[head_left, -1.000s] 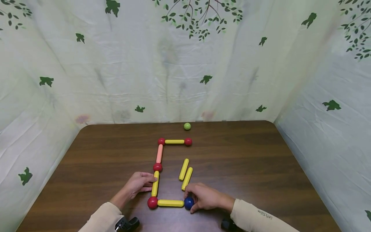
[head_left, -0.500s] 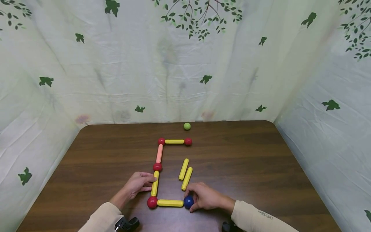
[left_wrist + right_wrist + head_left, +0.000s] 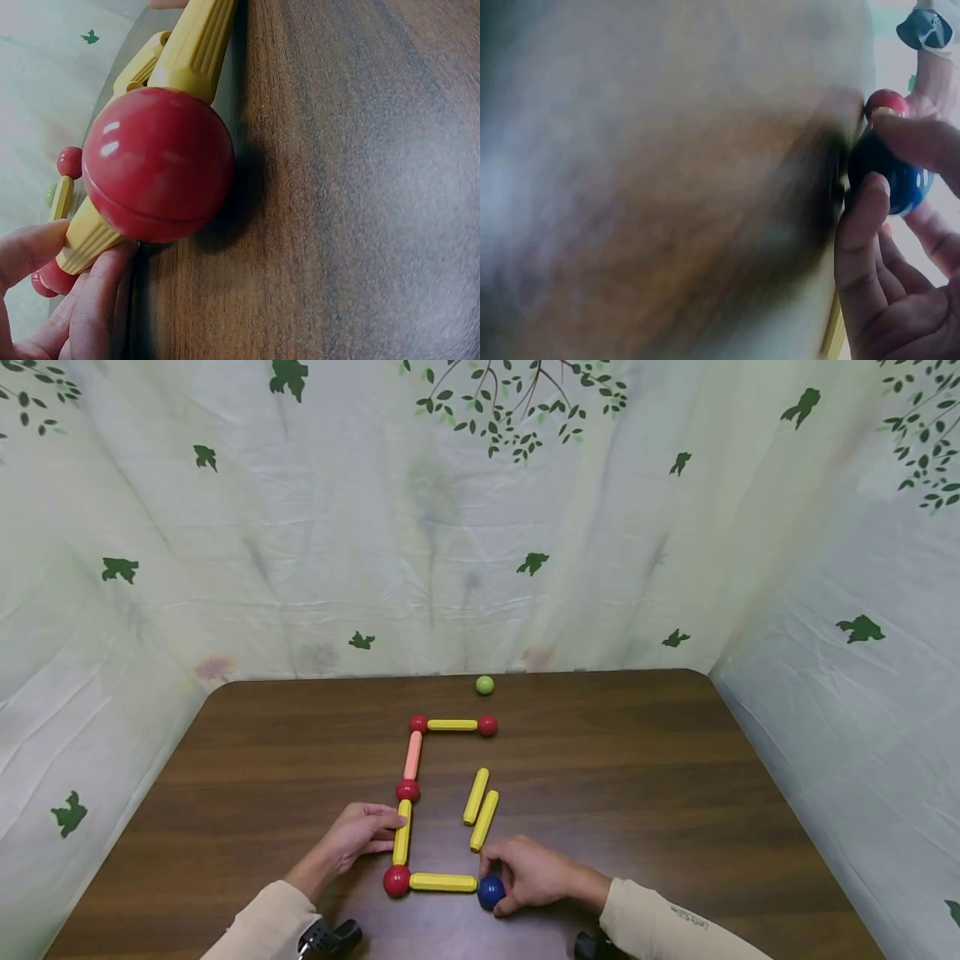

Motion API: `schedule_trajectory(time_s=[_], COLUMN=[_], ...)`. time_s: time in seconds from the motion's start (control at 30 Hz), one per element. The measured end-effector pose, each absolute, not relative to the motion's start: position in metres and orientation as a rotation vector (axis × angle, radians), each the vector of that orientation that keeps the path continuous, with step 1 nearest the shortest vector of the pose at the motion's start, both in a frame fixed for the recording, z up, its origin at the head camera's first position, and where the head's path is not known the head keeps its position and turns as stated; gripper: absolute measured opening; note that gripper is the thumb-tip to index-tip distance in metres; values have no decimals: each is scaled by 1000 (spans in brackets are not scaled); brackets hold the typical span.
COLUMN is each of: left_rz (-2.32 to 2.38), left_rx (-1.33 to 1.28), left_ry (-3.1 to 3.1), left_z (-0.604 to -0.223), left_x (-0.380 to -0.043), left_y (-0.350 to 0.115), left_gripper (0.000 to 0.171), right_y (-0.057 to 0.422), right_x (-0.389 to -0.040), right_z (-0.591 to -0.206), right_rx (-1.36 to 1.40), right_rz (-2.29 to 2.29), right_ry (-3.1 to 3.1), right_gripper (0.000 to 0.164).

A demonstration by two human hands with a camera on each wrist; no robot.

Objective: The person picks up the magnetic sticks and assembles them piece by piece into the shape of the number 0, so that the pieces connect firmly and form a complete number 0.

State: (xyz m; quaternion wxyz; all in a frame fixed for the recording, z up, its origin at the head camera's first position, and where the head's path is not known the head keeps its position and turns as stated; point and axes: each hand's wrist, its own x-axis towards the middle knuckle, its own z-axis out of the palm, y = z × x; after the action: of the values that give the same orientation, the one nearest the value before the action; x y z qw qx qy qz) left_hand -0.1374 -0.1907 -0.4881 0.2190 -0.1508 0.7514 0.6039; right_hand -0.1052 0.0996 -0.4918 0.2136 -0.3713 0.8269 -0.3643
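Note:
In the head view my left hand pinches a yellow rod between thumb and fingers. That rod runs from a middle red ball to a larger red ball, which also fills much of the left wrist view. A second yellow rod extends rightward from the larger ball to a blue ball. My right hand grips this blue ball with thumb and fingers. In the right wrist view, fingertips lie on both sides of the blue ball, partly covering it.
Two loose yellow rods lie side by side beyond my right hand. A pink rod continues the shape to a far red ball, then a yellow rod and another red ball. A green ball sits near the table's back edge.
The blue ball and my right fingers have shifted slightly toward the near edge, at the end of the yellow rod. My left hand keeps its hold on its rod.

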Motion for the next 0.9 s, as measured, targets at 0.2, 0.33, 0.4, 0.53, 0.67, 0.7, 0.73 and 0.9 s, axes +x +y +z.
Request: schedule_trajectory(time_s=[0.2, 0.33, 0.4, 0.53, 0.67, 0.7, 0.73, 0.9], left_rz=[1680, 1678, 1675, 1679, 1680, 1678, 1678, 1676], left_rx=[-401, -400, -409, -426, -434, -435, -432, -422], left_ry=[2075, 2074, 2074, 2070, 2068, 2070, 2071, 2075], left_z=[-487, -488, -488, -488, -488, -488, -488, -489], left_x=[-137, -138, -138, -138, -139, -139, -139, -139], left_y=[-191, -191, -191, -190, -190, -190, -190, -190], left_gripper=[28, 29, 29, 26, 26, 26, 27, 29], right_y=[96, 94, 93, 91, 90, 90, 91, 92], right_x=[-103, -104, -105, -106, -107, -107, -107, -107], right_z=[-488, -486, -486, -485, -485, -485, -485, -487], right_rx=[-1036, -994, -983, -998, -1015, -1011, -1007, -980], right_rz=[-939, -917, -902, -847, -838, -849, -860, -941], right_ry=[2296, 2310, 2311, 2311, 2306, 2302, 2298, 2260], right_gripper=[33, 37, 42, 49, 45, 44, 44, 39])
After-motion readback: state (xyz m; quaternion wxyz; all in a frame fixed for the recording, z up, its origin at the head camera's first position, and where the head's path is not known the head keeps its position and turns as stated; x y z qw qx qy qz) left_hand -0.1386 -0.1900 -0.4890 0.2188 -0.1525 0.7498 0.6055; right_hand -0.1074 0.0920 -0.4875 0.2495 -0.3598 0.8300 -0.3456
